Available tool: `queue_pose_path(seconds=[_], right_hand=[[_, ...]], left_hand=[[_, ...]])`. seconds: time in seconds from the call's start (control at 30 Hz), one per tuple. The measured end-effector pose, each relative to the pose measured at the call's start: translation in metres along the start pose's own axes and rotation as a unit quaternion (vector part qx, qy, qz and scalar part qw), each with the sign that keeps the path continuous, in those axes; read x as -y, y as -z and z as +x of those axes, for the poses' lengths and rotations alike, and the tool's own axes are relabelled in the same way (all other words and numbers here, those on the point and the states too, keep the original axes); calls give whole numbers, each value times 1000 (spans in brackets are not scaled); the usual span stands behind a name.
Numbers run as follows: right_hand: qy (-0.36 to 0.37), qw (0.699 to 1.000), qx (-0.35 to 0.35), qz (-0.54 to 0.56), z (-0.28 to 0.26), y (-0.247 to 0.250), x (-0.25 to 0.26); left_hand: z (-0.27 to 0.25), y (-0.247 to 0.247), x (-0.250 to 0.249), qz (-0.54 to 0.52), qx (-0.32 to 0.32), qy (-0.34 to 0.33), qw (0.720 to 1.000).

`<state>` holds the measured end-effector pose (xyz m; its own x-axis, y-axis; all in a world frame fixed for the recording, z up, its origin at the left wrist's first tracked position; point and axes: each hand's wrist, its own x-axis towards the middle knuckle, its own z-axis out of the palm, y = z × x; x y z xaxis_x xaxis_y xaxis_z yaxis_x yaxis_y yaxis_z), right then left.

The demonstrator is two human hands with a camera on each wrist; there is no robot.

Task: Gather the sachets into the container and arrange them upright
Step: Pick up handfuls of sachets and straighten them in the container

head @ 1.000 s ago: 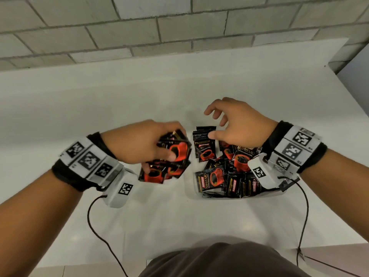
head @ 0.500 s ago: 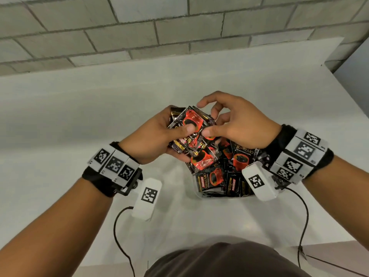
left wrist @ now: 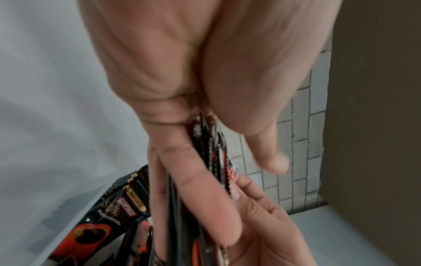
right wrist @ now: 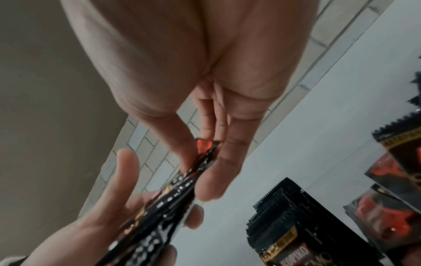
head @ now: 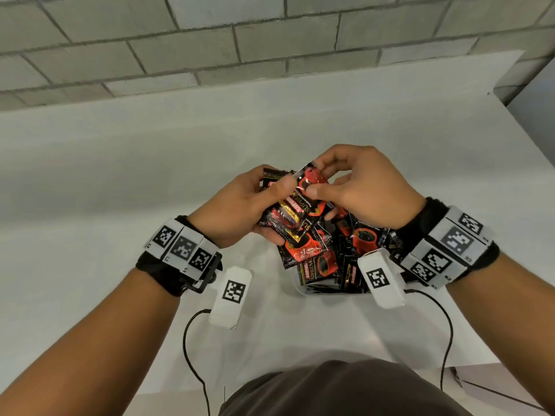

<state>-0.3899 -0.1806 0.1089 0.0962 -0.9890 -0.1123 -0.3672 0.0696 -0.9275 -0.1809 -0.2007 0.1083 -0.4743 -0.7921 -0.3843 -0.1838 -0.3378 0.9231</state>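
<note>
My left hand point(head: 240, 208) grips a bunch of black and red coffee sachets point(head: 295, 211) just above the clear container point(head: 303, 291) on the white table. My right hand point(head: 354, 187) pinches the top sachet of that bunch between thumb and fingers. Below both hands the container holds several more sachets point(head: 360, 238), lying jumbled and tilted. In the left wrist view the bunch point(left wrist: 212, 154) shows edge-on between my left fingers point(left wrist: 205, 201). In the right wrist view my right fingers point(right wrist: 214, 169) pinch the bunch's upper edge point(right wrist: 205, 149), and sachets in the container point(right wrist: 296, 234) lie below.
The white table point(head: 150, 175) stretches to a grey brick wall point(head: 210, 49) at the back. Its right edge point(head: 528, 136) drops off beside the wall corner. Cables point(head: 192, 349) hang from both wrist devices near the front edge.
My left hand brought its bunch of sachets from the table left of the container to above it. My right hand rose from the container and took hold of the bunch's top sachet.
</note>
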Motion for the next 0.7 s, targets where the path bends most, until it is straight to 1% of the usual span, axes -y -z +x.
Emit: queue_pose_path(seconds=[0.07, 0.17, 0.23, 0.3, 0.33, 0.37, 0.43, 0.5, 0.57, 0.63, 0.7], right_hand=[[-10, 1000, -20, 22, 0, 2, -3], [-30, 997, -40, 52, -1, 7, -3], [-24, 997, -63, 28, -3, 11, -3], [-7, 996, -83, -19, -5, 19, -4], [0, 996, -87, -20, -7, 22, -5], [4, 997, -80, -1, -10, 25, -5], [8, 999, -41, 30, -15, 28, -5], [21, 1000, -4, -6, -20, 28, -3], [34, 998, 33, -50, -25, 26, -1], [45, 993, 79, -81, -29, 21, 3], [40, 991, 98, -84, -31, 17, 4]], left_hand=[[-1, 3, 0, -15, 12, 6, 1000], [-1, 6, 2, -18, 22, -3, 1000], [-1, 6, 2, -1, 18, -13, 1000], [1, 6, 4, 35, -1, -29, 999], [0, 6, 4, 56, -12, -42, 997], [0, 7, 5, 75, -22, -58, 995], [-2, 6, 5, 105, -35, -77, 991], [-6, 3, 4, 105, -37, -76, 991], [-10, 1, 5, 72, -14, -66, 995], [-13, -1, 7, 62, 15, -62, 996], [-14, -3, 9, 64, 30, -59, 996]])
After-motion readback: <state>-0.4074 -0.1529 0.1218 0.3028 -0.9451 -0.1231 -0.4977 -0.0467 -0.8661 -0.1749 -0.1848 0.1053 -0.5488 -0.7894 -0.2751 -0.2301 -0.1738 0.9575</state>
